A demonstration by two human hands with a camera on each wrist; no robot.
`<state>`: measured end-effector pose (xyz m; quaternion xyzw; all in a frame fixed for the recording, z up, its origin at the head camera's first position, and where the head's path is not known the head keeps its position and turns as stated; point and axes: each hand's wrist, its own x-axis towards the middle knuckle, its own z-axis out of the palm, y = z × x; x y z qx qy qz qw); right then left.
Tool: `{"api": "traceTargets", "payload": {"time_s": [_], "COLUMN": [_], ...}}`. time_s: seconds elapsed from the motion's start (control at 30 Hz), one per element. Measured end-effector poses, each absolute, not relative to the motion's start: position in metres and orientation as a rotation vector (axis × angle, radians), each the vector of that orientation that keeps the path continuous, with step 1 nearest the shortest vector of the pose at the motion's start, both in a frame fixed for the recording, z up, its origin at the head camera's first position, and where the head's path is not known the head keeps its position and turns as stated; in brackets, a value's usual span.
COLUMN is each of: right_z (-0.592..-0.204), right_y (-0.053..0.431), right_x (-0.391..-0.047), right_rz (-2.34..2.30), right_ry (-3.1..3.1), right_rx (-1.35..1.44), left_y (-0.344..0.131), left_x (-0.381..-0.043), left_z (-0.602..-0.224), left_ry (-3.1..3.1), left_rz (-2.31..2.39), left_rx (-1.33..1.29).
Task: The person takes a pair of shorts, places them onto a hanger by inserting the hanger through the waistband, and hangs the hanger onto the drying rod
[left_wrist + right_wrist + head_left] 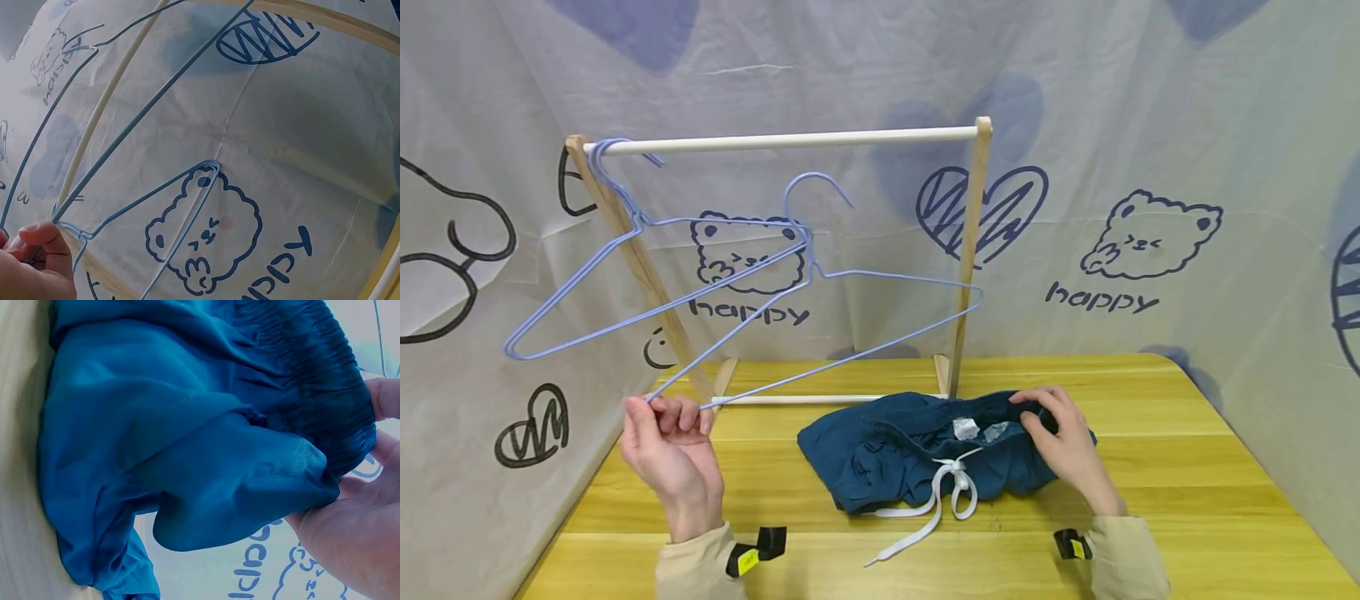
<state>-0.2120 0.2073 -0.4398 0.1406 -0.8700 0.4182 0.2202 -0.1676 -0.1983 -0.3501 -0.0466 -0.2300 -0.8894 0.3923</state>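
Observation:
My left hand pinches one lower corner of a light blue wire hanger, holding it tilted with the hook upward in front of the rack. In the left wrist view, fingers of the left hand show at the lower left with blue wire running up from them. Dark teal shorts with a white drawstring tied in a bow lie bunched on the table. At the right end of their elastic waistband, my right hand grips the edge, thumb and fingers spread along the opening. White labels show inside.
A wooden rack with a white rod stands behind the hands. Over its left end hang more blue hangers, overlapping the held one in the head view. Printed cloth walls surround the yellow wood-grain table.

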Motion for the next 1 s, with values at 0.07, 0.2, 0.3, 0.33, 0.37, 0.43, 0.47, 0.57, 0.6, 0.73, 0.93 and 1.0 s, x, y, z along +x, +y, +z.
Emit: {"api": "traceTargets", "payload": {"time_s": [0.07,0.2,0.3,0.33,0.37,0.43,0.47,0.57,0.6,0.73,0.93,1.0], "right_z": [-0.440,-0.440,-0.439,-0.439,-0.438,-0.438,-0.438,-0.437,-0.437,-0.437,-0.437,-0.437], "right_y": [0.207,0.208,0.207,0.207,0.207,0.207,0.207,0.206,0.206,0.206,0.207,0.207], "right_x": [-0.212,-0.212,-0.211,-0.211,-0.210,-0.210,-0.209,-0.208,-0.208,-0.209,-0.209,-0.210], "right_rz": [1.156,1.158,1.166,1.169,1.174,1.180,1.181,1.186,1.185,1.184,1.191,1.186], "right_ry": [-2.400,-2.396,-2.396,-2.393,-2.391,-2.384,-2.379,-2.364,-2.359,-2.355,-2.358,-2.346], "right_rx": [0.392,0.392,0.398,0.401,0.403,0.408,0.410,0.412,0.414,0.409,0.409,0.419], "left_y": [-0.198,-0.198,-0.198,-0.198,-0.198,-0.199,-0.199,-0.200,-0.201,-0.202,-0.202,-0.201], "left_x": [-0.168,-0.167,-0.167,-0.167,-0.168,-0.168,-0.169,-0.170,-0.170,-0.172,-0.174,-0.174], "left_z": [-0.349,-0.347,-0.347,-0.347,-0.347,-0.348,-0.348,-0.350,-0.350,-0.353,-0.358,-0.359], "left_ry": [-0.587,-0.589,-0.601,-0.607,-0.616,-0.640,-0.650,-0.680,-0.690,-0.758,-0.908,-0.946], "left_rz": [-2.253,-2.246,-2.242,-2.239,-2.236,-2.229,-2.226,-2.219,-2.218,-2.202,-2.162,-2.159], "left_rx": [-0.088,-0.026,0.005,0.011,0.016,0.025,0.029,0.048,0.057,0.067,-0.001,-0.019]}}
